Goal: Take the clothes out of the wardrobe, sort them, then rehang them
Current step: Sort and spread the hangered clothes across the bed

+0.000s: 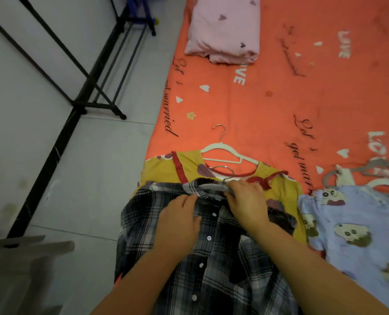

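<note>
**Both hands at the collar of the plaid shirt on the bed**

I see the right hand (245,198) curled at the collar of the plaid shirt (211,258), its fingers closed around a grey hanger (211,187) that sits inside the neck opening. The left hand (179,221) lies palm down on the shirt front, fingers together and bent, with the fingertips gripping the collar edge just left of the button placket. The two hands are close together but not touching.

The grey hanger shows only as a short arc at the collar; the rest is under cloth and under the right hand, so I cannot tell how far it reaches into the shoulders. The lower part of the shirt runs out of the picture at the bottom edge, and both forearms cover part of its front.

The plaid shirt lies over a yellow garment (166,164) with red trim, which carries a white hanger (225,153) at its neck, the hook pointing up the bed. Just to the right lies a light blue garment (348,235) printed with cartoon faces, with more grey hangers (370,171) at its top, blurred. All of this rests on a bed with an orange sheet (268,98). A folded pink cloth (225,26) sits well apart at the far end. To the left, on the tiled floor (41,155), stands a black metal rack (93,87), bare of clothes in the part I see.
</note>
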`<state>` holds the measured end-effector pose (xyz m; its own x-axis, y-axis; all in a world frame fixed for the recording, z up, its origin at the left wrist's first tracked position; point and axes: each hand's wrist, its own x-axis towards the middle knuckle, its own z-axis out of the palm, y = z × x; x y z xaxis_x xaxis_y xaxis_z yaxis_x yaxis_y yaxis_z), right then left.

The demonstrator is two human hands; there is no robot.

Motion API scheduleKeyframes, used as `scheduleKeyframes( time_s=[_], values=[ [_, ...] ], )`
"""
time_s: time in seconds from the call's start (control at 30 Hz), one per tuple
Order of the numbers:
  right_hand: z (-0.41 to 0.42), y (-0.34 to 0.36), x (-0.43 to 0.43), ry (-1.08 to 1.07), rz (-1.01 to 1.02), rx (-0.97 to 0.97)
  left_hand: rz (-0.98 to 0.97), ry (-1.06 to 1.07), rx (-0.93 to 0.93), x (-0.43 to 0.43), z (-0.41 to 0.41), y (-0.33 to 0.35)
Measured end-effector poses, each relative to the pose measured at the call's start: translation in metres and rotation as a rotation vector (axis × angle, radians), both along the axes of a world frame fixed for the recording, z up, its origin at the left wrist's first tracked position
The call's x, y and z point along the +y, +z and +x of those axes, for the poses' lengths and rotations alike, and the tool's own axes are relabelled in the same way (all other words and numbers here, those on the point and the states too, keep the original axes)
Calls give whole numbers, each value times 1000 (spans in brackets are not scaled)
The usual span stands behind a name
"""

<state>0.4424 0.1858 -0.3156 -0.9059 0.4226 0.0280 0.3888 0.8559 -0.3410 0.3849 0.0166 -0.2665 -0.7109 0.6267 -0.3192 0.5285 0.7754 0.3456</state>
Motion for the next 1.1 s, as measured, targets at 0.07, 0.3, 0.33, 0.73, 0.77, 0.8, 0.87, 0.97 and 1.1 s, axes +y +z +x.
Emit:
scheduleKeyframes(
  time_s=[0.07, 0.3, 0.33, 0.73, 0.77, 0.8, 0.87, 0.97, 1.1],
  values=[
    [17, 25, -12, -8, -16, 61, 57, -4, 62, 2, 5, 22],
    [90, 118, -50, -40, -42, 248, 221, -158, 322, -10, 47, 86],
    [104, 130, -56, -46, -39, 276, 206, -174, 336, -12, 56, 95],
    [313, 230, -150, -313, 78, 440, 536, -494, 334, -68, 208, 154],
    [332, 236, -155, -351, 59, 432, 560, -516, 310, -68, 224, 161],
    [351, 242, -159, -392, 43, 430, 590, -539, 301, -68, 240, 168],
    [387, 252, -163, -471, 42, 434, 649, -617, 337, -64, 270, 181],
    [438, 266, -162, -593, 44, 464, 709, -705, 420, -51, 319, 207],
    [503, 279, -154, -696, 94, 501, 713, -766, 445, -32, 384, 224]
  ],
)
